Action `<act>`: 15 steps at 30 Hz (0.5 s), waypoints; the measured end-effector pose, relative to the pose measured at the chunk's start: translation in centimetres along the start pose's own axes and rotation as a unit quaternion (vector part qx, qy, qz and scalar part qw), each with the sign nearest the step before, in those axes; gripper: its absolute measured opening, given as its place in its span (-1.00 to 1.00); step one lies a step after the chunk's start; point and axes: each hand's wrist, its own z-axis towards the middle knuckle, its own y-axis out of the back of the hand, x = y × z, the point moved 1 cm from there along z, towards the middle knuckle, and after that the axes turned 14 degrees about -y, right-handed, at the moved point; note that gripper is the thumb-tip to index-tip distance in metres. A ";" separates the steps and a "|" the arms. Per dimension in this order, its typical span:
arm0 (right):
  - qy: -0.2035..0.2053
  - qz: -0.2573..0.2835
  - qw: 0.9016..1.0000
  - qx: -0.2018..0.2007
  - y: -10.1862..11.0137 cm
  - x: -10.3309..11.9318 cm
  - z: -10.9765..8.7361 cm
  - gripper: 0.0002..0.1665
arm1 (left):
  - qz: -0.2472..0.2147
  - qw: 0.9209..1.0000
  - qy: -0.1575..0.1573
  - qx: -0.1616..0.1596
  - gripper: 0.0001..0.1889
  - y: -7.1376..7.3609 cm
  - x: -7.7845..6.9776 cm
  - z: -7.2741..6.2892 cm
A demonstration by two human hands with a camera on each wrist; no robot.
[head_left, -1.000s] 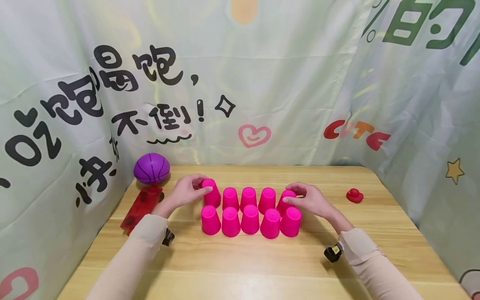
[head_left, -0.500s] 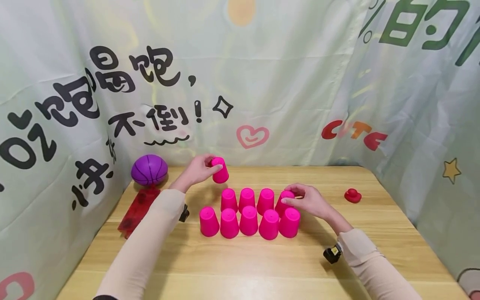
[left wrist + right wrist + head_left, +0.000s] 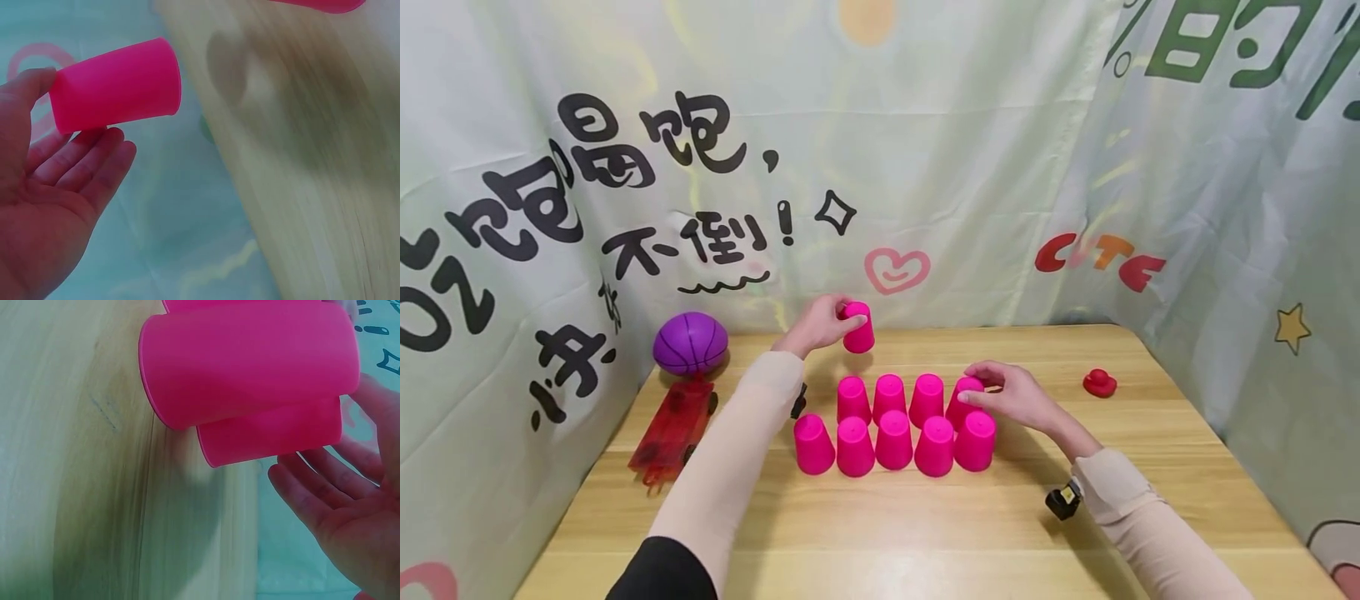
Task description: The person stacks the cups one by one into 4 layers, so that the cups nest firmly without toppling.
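Note:
Pinched near its closed end between thumb and fingers, a pink plastic cup [image 3: 859, 328] hangs upside down in my left hand [image 3: 820, 323], above the table's back part. The left wrist view shows this cup [image 3: 119, 86] apart from its shadow on the wood. My right hand [image 3: 1017, 395] has its thumb and fingers round the right-end cup [image 3: 958, 408] of the back row, which stands on the table. In the right wrist view a front-row cup [image 3: 250, 362] partly hides that held cup [image 3: 275, 434]. Several inverted pink cups [image 3: 893, 442] form the front row.
A purple ball [image 3: 691, 343] sits at the table's back left, with a translucent red object [image 3: 672, 425] in front of it. On the right lies a small red hat-shaped item [image 3: 1100, 383]. Printed cloth [image 3: 970, 208] hangs behind the wooden table [image 3: 880, 533].
My left hand has lifted the left-end cup of the back row and carried it backward and to the right. The right hand stays at its cup.

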 end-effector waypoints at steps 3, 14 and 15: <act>-0.001 -0.005 1.000 -0.003 0.1 0.0 -0.1 -0.32 | 0.012 1.000 0.005 0.012 -0.55 -0.5 0.4 0.5; 0.008 -0.016 1.000 0.007 0.3 0.0 -0.2 -0.40 | 0.007 0.998 0.037 0.059 -0.52 -1.4 1.6 1.4; 0.006 -0.015 1.000 0.008 0.3 0.0 -0.2 -0.40 | 0.006 0.997 0.039 0.063 -0.51 -1.5 1.7 1.4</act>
